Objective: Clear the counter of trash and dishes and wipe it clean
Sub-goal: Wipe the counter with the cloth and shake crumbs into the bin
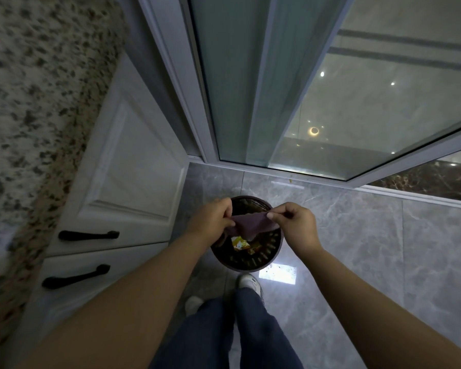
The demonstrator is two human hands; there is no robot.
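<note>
Left: speckled granite counter (30, 107); below it, white cabinet fronts (133, 166) with two black handles (89, 235). Centre: our left hand (214, 218) and right hand (296, 220) each pinch one end of a purple cloth (250, 225), stretched over the round bin (273, 255) holding yellow wrappers (239, 243). Right: glass door (330, 89), grey tiled floor (383, 249).

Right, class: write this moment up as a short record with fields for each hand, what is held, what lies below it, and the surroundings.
left hand: left hand pinches one end of the purple cloth
right hand: right hand pinches the other end
cloth: stretched between both hands, above the bin
below: round dark trash bin on the floor, yellow wrappers inside
surroundings: speckled counter, white cabinet, glass door
</note>
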